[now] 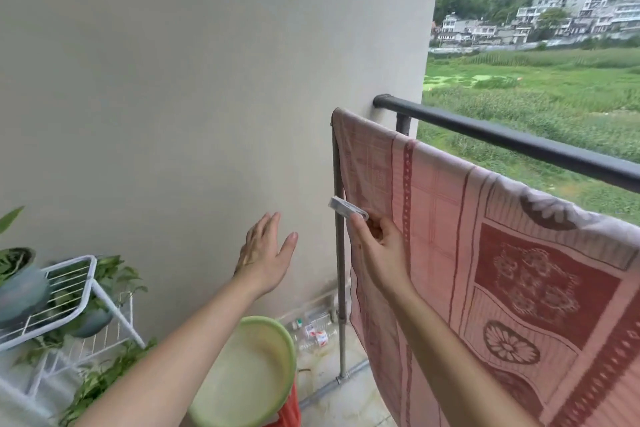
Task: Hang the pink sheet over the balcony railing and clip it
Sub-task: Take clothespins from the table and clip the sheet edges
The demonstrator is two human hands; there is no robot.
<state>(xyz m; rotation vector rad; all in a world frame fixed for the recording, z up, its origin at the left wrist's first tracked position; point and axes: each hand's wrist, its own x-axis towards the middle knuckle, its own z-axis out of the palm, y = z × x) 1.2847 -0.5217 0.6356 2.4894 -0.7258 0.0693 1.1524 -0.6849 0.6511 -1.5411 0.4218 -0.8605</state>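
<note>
One pink sheet (485, 236) with dark red flower patterns hangs over a grey rail in front of the one dark balcony railing (519, 142), beside the wall. One green basin (249, 374) stands on the floor below, near one white wire rack (69, 291) with plants. The left hand (266, 253) is released, fingers spread, touching nothing. The right hand (377, 243) has its grip pinched on one pale clip (348, 209) at the sheet's left edge.
</note>
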